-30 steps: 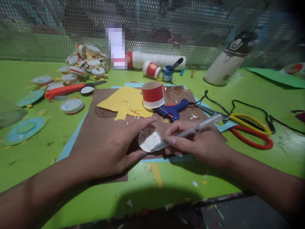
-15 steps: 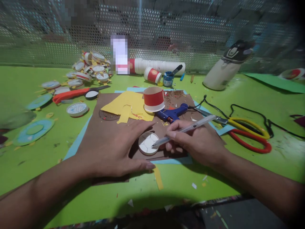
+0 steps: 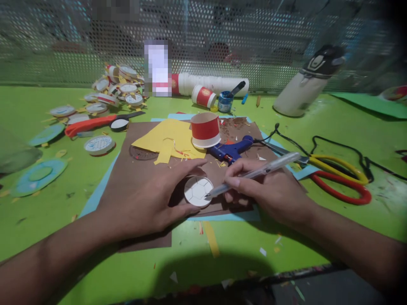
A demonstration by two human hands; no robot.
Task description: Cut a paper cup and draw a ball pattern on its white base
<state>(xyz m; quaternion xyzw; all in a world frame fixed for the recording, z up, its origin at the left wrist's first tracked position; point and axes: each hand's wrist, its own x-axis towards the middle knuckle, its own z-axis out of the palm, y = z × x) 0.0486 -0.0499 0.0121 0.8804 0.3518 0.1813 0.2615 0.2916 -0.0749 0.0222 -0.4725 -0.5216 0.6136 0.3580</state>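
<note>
Gripped pen (image 3: 263, 170); white disc (image 3: 197, 190), round, dark-lined

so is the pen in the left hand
No, the right hand holds the pen, while the left hand is spread beside the white disc.
</note>
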